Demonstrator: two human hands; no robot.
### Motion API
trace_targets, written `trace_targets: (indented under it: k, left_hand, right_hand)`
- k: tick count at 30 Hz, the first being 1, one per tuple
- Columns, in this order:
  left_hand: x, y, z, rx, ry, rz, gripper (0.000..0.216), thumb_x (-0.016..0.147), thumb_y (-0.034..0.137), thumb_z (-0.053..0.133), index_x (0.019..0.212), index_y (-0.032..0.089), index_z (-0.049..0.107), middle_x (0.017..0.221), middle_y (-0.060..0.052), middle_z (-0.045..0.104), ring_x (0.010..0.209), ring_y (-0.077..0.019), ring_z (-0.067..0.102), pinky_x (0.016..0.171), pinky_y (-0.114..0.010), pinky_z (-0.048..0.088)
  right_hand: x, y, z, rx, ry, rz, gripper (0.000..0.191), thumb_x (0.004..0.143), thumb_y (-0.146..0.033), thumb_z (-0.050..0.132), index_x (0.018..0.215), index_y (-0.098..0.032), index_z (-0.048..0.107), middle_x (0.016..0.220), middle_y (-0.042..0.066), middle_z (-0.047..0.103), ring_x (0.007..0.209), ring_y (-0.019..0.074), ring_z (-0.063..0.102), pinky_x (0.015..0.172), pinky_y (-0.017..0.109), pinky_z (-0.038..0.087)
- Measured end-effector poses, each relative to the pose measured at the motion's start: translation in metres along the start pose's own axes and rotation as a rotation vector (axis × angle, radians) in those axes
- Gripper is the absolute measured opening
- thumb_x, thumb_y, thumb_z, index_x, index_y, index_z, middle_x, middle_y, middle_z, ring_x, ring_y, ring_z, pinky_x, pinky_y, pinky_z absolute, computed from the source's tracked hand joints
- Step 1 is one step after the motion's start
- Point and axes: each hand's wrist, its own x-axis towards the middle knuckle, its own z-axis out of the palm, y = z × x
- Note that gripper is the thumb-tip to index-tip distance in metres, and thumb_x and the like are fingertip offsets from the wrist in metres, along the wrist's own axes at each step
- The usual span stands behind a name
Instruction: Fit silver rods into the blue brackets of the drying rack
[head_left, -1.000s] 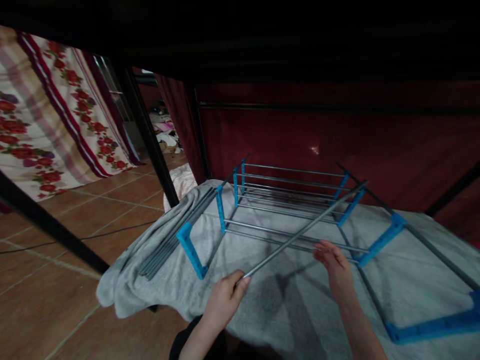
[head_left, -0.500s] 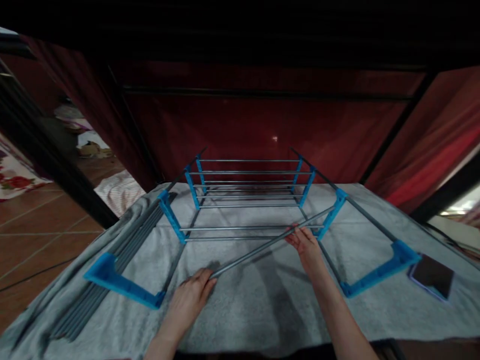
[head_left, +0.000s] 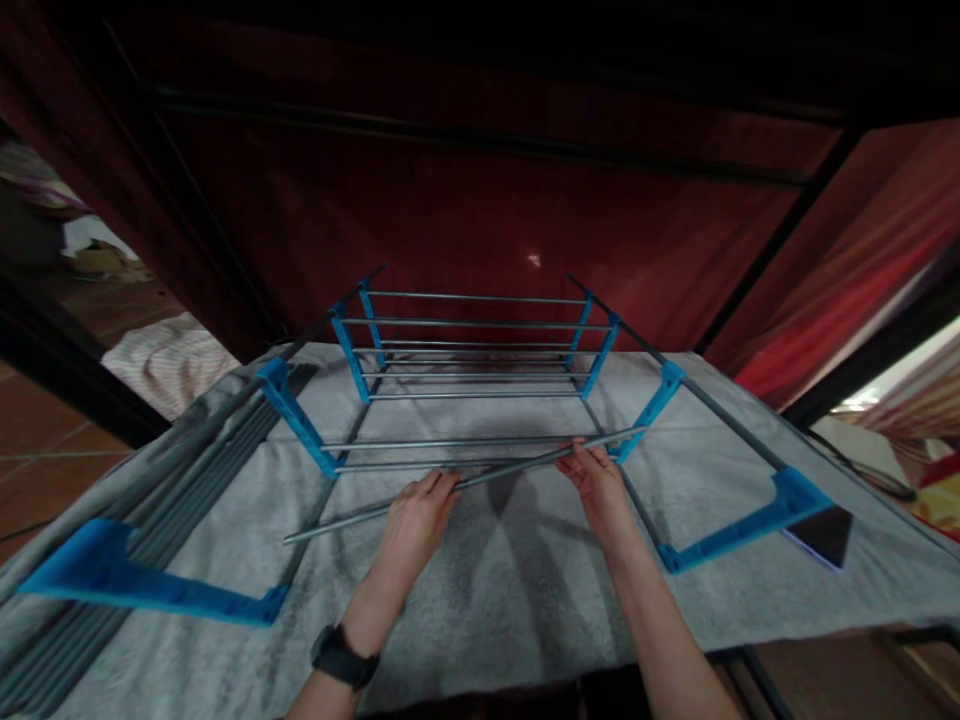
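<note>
A thin grey metal rod (head_left: pixel 345 522) slants across the frame, its right end higher and at a blue bracket (head_left: pixel 654 405) on the right side. My left hand (head_left: pixel 421 510) grips it near the middle, leaving the left end free. Further right, my right hand (head_left: pixel 591 470) pinches the same rod close to that bracket. Behind it, a rack of grey crossbars (head_left: pixel 480 325) joins blue plastic brackets on two long side poles. The left bracket (head_left: pixel 300 420) holds crossbars too. Nearest me are a left blue bracket (head_left: pixel 180 595) and a right one (head_left: pixel 750 535) with no bars between them.
Several loose grey rods (head_left: pixel 217 475) lie in a bundle on the left of the grey blanket (head_left: pixel 510 620). A dark flat device (head_left: pixel 825 535) rests at the right. Dark posts and red curtains (head_left: pixel 450 220) enclose the far side.
My left hand has slid inward along the rod, so its left end now sticks out. The rod's right end has dropped along the right bracket. The view has shifted right.
</note>
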Motion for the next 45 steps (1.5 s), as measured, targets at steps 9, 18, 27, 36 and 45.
trace_targets:
  k: [9, 18, 27, 36, 45]
  left_hand:
    - [-0.003, -0.021, -0.001, -0.033, 0.087, -0.004, 0.021, 0.098, 0.034, 0.055, 0.106, 0.02, 0.069, 0.101, -0.008, 0.07, 0.087, -0.0241, 0.065, 0.081, -0.036, 0.049]
    - [0.005, -0.029, 0.007, -0.122, 0.082, 0.04, 0.02, 0.097, 0.028, 0.052, 0.107, 0.022, 0.068, 0.105, -0.008, 0.07, 0.095, -0.0238, 0.066, 0.086, -0.037, 0.048]
    - [0.002, -0.021, 0.004, -0.072, 0.094, -0.026, 0.015, 0.093, 0.02, 0.052, 0.101, 0.02, 0.065, 0.099, -0.008, 0.071, 0.089, -0.0268, 0.065, 0.082, -0.039, 0.046]
    - [-0.001, -0.017, 0.009, -0.089, 0.08, 0.038, 0.022, 0.096, 0.033, 0.056, 0.106, 0.021, 0.071, 0.101, -0.008, 0.071, 0.093, -0.0246, 0.065, 0.085, -0.037, 0.045]
    - [0.001, -0.009, 0.011, -0.086, 0.112, 0.045, 0.019, 0.096, 0.03, 0.056, 0.101, 0.022, 0.072, 0.099, -0.008, 0.07, 0.091, -0.0255, 0.065, 0.085, -0.039, 0.045]
  right_hand:
    - [0.01, -0.006, -0.023, 0.061, 0.175, -0.07, 0.034, 0.066, -0.036, 0.09, 0.076, -0.023, 0.061, 0.078, -0.003, 0.071, 0.072, 0.0137, 0.069, 0.078, 0.031, 0.063]
    - [0.008, -0.01, -0.034, 0.061, 0.162, -0.015, 0.025, 0.069, -0.026, 0.086, 0.085, -0.024, 0.067, 0.089, 0.0, 0.076, 0.082, 0.0156, 0.072, 0.081, 0.03, 0.064]
    - [0.008, -0.005, -0.039, 0.082, 0.25, -0.018, 0.037, 0.062, -0.026, 0.092, 0.07, -0.024, 0.055, 0.07, -0.005, 0.068, 0.068, 0.0131, 0.07, 0.077, 0.029, 0.065]
    - [0.0, -0.012, -0.041, 0.056, 0.232, -0.017, 0.03, 0.065, -0.024, 0.089, 0.074, -0.024, 0.061, 0.081, -0.002, 0.073, 0.074, 0.0146, 0.071, 0.08, 0.031, 0.065]
    - [-0.01, -0.003, -0.033, 0.038, 0.187, 0.042, 0.026, 0.065, -0.021, 0.087, 0.074, -0.023, 0.063, 0.073, -0.005, 0.069, 0.069, 0.0118, 0.068, 0.084, 0.031, 0.064]
